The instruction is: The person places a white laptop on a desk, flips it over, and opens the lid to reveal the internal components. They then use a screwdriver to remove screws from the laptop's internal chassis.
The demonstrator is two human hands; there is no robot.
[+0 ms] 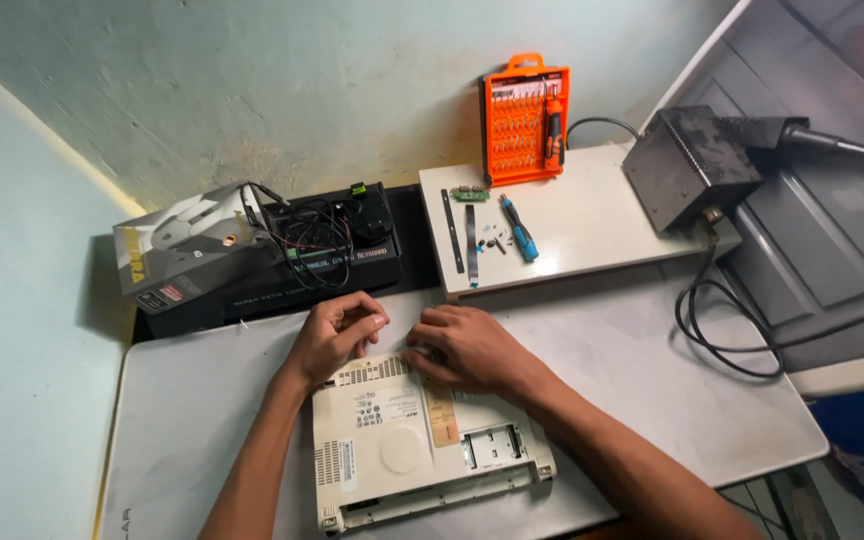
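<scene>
L hand [337, 335], R hand [464, 348] hiding laptop [417, 445] rear edge

Grey-and-yellow box [192, 250] left of black box [337, 260], white and tan labels [440, 415] on laptop underside [422, 450]

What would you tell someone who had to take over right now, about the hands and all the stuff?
Left hand: curled at the far edge of the white laptop, which lies bottom up.
Right hand: flat on the same edge.
Neither holds a tool.
Blue screwdriver and small parts lie on the raised white board; orange bit set stands behind.
Base cover is on; its bottom bay is open.
</scene>
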